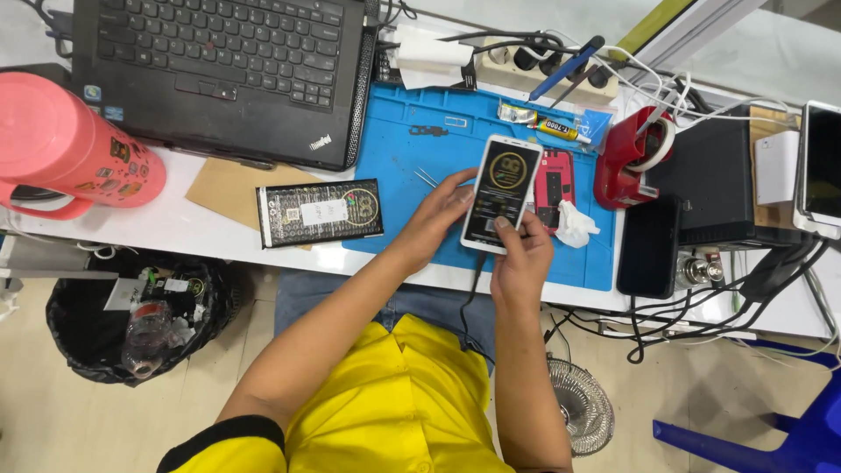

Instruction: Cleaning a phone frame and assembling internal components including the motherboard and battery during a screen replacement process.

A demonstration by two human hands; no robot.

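A white smartphone (503, 188) with a lit dark screen is held over the blue work mat (412, 162). My left hand (435, 219) grips its left edge. My right hand (520, 258) holds its lower end, with the thumb on the screen. A dark cable runs down from the phone's bottom edge over the table's front. Behind the phone lies a red opened phone body (555, 182), and a crumpled white tissue (574, 224) sits just right of my right hand.
A black laptop (219, 70), pink jug (66, 144) and black patterned box (320, 213) stand to the left. A red tape dispenser (632, 158), black phone (649, 247), glue tube (552, 129) and power strip (543, 63) are to the right. A bin (131, 315) is below.
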